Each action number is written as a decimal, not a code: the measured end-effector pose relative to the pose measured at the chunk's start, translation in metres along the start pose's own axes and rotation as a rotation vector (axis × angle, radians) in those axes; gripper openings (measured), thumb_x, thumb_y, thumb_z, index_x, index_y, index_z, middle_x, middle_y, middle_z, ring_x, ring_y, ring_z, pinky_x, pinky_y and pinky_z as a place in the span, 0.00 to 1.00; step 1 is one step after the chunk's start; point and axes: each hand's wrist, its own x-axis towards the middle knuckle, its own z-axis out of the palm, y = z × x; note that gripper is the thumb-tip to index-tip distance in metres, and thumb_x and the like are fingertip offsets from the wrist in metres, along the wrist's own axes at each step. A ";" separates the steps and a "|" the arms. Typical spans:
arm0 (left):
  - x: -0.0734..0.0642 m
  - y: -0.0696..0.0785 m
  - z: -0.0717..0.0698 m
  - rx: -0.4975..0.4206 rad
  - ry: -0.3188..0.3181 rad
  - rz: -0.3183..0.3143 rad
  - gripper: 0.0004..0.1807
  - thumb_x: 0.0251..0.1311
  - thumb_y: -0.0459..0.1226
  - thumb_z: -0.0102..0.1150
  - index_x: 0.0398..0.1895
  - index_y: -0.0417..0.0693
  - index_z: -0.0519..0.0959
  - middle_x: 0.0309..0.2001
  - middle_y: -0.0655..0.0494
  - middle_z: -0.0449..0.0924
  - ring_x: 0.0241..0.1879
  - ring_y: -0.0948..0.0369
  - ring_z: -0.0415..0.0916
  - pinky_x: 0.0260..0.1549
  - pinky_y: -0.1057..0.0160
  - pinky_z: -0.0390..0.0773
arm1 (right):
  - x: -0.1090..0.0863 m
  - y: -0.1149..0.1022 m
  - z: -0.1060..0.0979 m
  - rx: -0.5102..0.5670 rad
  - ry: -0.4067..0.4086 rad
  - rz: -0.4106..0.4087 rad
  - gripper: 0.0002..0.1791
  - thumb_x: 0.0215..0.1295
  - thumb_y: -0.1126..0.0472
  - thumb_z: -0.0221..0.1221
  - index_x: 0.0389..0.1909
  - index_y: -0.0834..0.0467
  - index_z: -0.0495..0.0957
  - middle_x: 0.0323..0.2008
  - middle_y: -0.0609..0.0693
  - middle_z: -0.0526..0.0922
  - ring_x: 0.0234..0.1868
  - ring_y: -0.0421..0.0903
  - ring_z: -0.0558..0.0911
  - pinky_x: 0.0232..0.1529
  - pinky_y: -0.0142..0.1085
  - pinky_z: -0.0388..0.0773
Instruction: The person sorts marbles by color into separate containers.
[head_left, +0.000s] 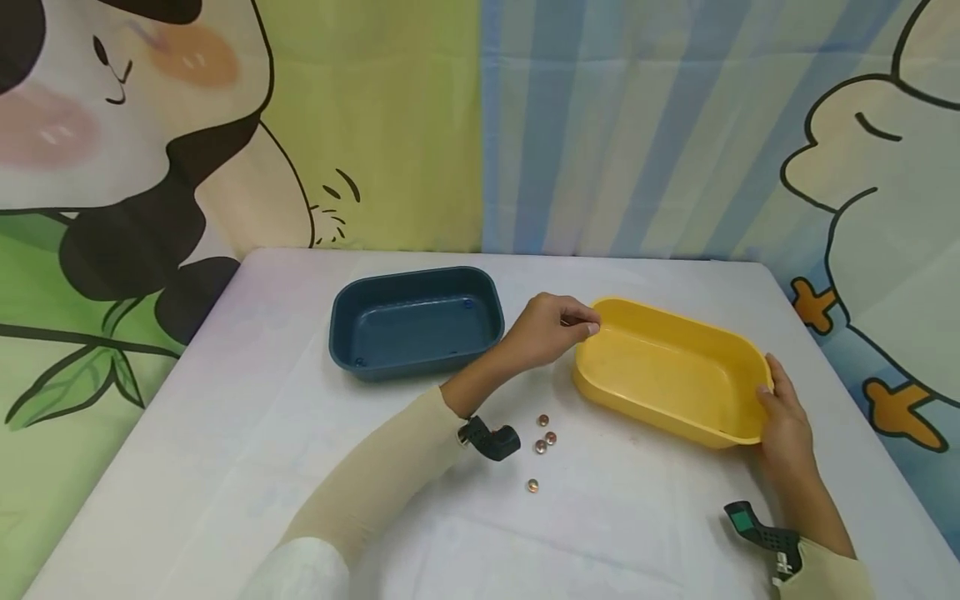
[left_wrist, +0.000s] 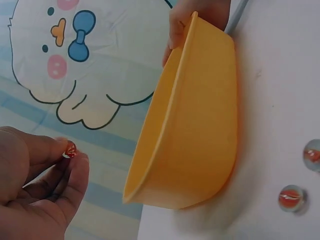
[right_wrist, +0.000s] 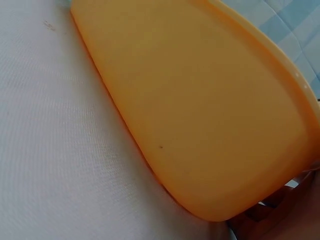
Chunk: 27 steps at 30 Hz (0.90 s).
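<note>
My left hand (head_left: 551, 329) pinches a glass marble (left_wrist: 70, 149) with reddish swirls between thumb and fingertips. In the head view this hand overlaps the left rim of the yellow basin (head_left: 675, 367), and the marble is mostly hidden by the fingers. At the basin's right end my right hand (head_left: 787, 421) grips the rim, thumb on the inner side. The right wrist view shows the basin's long outer wall (right_wrist: 190, 110) close by, with part of that hand (right_wrist: 285, 215) at the lower right. Several loose marbles (head_left: 541, 447) lie on the white cloth below the basin.
A dark blue basin (head_left: 416, 358) stands at the back left, beside my left forearm. The white-covered table (head_left: 225, 467) reaches back to a curtain (head_left: 600, 125) with cartoon animals. A black wrist mount (head_left: 491, 439) sits on my left wrist.
</note>
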 end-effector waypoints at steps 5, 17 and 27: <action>0.018 0.005 -0.003 0.036 0.013 0.015 0.10 0.66 0.34 0.60 0.46 0.40 0.85 0.39 0.57 0.84 0.36 0.69 0.79 0.36 0.73 0.79 | -0.001 0.001 0.003 -0.020 -0.013 -0.006 0.30 0.79 0.49 0.36 0.77 0.34 0.38 0.75 0.31 0.34 0.75 0.40 0.40 0.66 0.26 0.50; 0.059 0.007 0.013 -0.042 0.037 -0.072 0.09 0.65 0.34 0.61 0.45 0.42 0.85 0.37 0.59 0.84 0.32 0.67 0.79 0.33 0.73 0.79 | 0.000 0.002 0.002 -0.050 0.003 -0.029 0.31 0.79 0.48 0.37 0.77 0.35 0.38 0.75 0.32 0.34 0.75 0.40 0.40 0.67 0.27 0.47; 0.076 0.009 0.028 -0.122 -0.026 -0.050 0.10 0.65 0.33 0.60 0.46 0.40 0.84 0.38 0.57 0.85 0.34 0.66 0.81 0.35 0.72 0.80 | 0.002 0.003 0.001 -0.170 0.006 -0.020 0.30 0.80 0.48 0.34 0.77 0.35 0.36 0.76 0.33 0.33 0.76 0.41 0.39 0.67 0.28 0.48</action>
